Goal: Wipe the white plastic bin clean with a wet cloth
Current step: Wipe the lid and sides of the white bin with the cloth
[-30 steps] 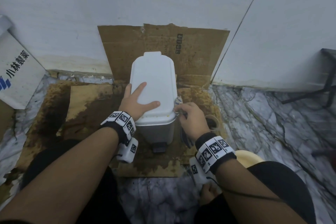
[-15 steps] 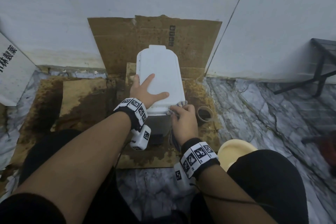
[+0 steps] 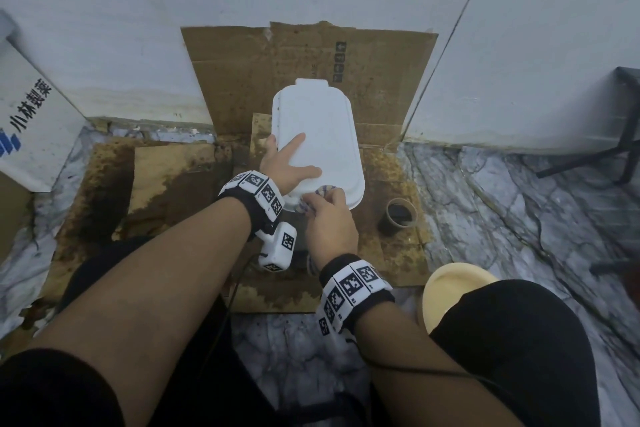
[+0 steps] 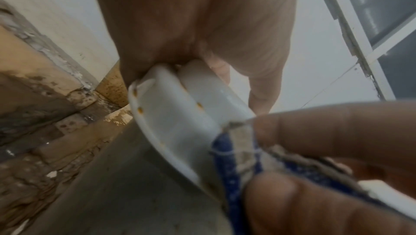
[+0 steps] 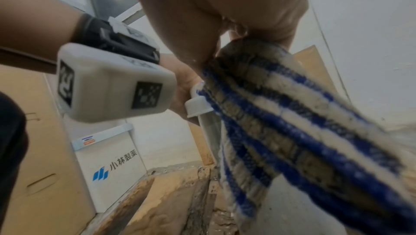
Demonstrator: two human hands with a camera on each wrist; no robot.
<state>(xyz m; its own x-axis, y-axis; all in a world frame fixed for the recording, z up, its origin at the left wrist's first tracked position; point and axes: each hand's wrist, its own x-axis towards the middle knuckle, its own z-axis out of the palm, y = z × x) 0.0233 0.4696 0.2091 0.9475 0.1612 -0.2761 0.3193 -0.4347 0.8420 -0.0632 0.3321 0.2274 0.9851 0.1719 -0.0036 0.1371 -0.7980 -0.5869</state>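
Down on the soggy cardboard (image 3: pixel 166 180) against the wall, the white plastic bin (image 3: pixel 318 135) is sitting with its lid closed, long axis running straight away from me toward the wall. I'm holding my left hand (image 3: pixel 287 166) flat on the near-left part of the lid, fingers spread and straight, just pinning it down. My right hand (image 3: pixel 329 218) is bunching the striped cloth (image 3: pixel 317 196) against the lid's near rim, fingers curled round it, thumb underneath in the left wrist view.

So the unwiped lid is lying ahead of my right fingers, and I'm guessing the stroke has to run away from me along that long axis, or sideways round the near corner. Right hand's the one already on the edge; the left is in the way on its side, so I'd probably be shifting it.

Stuff I can't make out: the bin's front and pedal are mostly hidden behind my wrists, the far side isn't visible at all, and the wrist views are blurry. A few orange specks are showing on the rim (image 4: pixel 140 109). Can't tell how wet the cloth really is.
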